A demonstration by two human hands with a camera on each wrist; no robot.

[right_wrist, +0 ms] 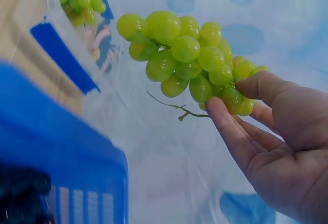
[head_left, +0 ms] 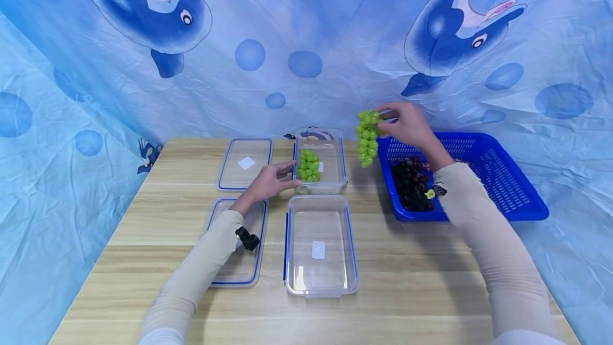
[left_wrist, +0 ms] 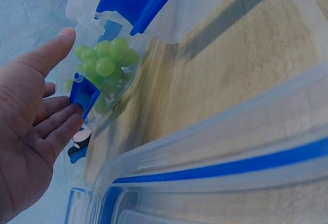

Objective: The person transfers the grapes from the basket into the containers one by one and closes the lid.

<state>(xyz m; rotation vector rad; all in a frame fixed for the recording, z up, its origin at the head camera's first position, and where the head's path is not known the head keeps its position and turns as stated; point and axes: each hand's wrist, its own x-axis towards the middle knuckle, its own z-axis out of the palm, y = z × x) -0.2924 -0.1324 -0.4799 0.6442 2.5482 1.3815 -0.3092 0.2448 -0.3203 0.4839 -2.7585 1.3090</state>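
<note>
My right hand (head_left: 406,124) pinches the top of a bunch of green grapes (head_left: 366,139), which hangs in the air between the far container and the blue basket. In the right wrist view thumb and fingers hold the bunch (right_wrist: 187,55) at its stem end, with a bare twig sticking out. My left hand (head_left: 271,181) is at the left side of the far clear container (head_left: 330,158), fingers fairly straight against its blue side clip (left_wrist: 84,97). Inside that container lies another green bunch (head_left: 308,165), toward its left side.
A blue basket (head_left: 514,185) with dark grapes (head_left: 411,185) stands at the right. A second clear container (head_left: 318,228) is nearer me on the wooden table (head_left: 392,302). Two blue-edged lids lie at the left, one farther (head_left: 246,148), one nearer (head_left: 239,270) partly under my left arm.
</note>
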